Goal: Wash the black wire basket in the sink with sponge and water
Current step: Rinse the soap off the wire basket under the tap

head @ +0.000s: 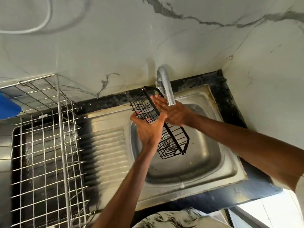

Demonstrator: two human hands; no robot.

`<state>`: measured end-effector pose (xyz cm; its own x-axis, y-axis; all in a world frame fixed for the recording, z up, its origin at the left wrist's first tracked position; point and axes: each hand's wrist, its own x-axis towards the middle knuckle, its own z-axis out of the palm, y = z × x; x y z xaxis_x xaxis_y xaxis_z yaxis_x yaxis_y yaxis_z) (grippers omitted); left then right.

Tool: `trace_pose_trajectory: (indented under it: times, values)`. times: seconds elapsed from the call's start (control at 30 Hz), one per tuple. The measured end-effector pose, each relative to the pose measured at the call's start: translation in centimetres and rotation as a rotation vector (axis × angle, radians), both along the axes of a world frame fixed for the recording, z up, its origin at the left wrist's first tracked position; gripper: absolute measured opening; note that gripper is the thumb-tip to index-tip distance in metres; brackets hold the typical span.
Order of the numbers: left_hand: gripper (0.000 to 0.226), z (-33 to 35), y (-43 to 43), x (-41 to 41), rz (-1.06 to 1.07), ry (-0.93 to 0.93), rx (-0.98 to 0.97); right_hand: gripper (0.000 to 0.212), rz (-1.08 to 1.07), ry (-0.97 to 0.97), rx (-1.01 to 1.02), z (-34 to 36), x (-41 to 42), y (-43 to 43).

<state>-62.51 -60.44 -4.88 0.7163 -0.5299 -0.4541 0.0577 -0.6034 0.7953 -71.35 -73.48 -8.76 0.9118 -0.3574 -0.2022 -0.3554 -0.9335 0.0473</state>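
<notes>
Over the sink (230, 163), just under the tap (167, 89), the basket (174, 142) is held up in the air, tilted, one end high toward the wall (115, 46) and the other hanging down over the bowl. It touches neither the bowl nor the drainboard (107, 145). The left hand (149, 129) grasps it round the middle from below, fingers curled about the wires on one side, thumb on the other. The right hand (174, 114) lies flat against the long rim, fingers straight and wet-looking, right beneath the spout; it grips nothing. Left of the sink a steel rack (46, 145) stands on the dark counter (105, 100), with something blue (8, 104) behind it. A small white tag (43, 115) on the rack is too small to read. A white cable (46, 17) loops on the marbled wall
</notes>
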Motion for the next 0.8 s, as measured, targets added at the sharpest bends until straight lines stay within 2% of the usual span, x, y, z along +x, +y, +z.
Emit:
trace_pose_trajectory:
  times: [0.1, 0.17, 0.3, 0.37, 0.43, 0.53, 0.63, 0.7, 0.8]
  values:
    - [0.097, -0.5, 0.3, -0.9, 0.043, 0.096, 0.004, 0.058, -0.015, 0.157, 0.18, 1.7, 0.2, 0.5]
    - [0.088, -0.7, 0.4, -1.3, 0.092, 0.15, -0.02, 0.057, -0.016, 0.152, 0.243, 1.8, 0.1, 1.1]
    - [0.097, -0.9, 0.7, -1.7, 0.167, 0.191, -0.038, 0.067, 0.167, 0.33, 0.19, -0.6, -1.6, 1.6]
    - [0.099, -1.0, 0.8, -1.9, 0.193, 0.186, -0.042, 0.057, 0.18, 0.378, 0.167, -1.4, -3.1, 2.0]
    - [0.092, -1.2, 0.8, -2.1, 0.226, 0.188, -0.065, 0.059, 0.208, 0.361, 0.176, -1.7, -4.4, 2.4]
    - [0.09, -1.3, 0.4, -2.4, 0.225, 0.196, -0.09, 0.06, 0.237, 0.39, 0.059, -1.5, -4.7, 1.2]
    - [0.093, -1.2, -0.1, -3.1, 0.209, 0.16, -0.144, 0.069, 0.208, 0.341, -0.03, -0.8, -3.1, -1.3]
    - [0.091, -1.3, -0.5, -3.4, 0.232, 0.136, -0.168, 0.063, 0.226, 0.309, -0.099, -0.6, -2.0, -2.2]
    - [0.093, -1.6, -1.1, -3.1, 0.287, 0.123, -0.19, 0.06, 0.253, 0.309, -0.062, -0.1, -1.2, -1.7]
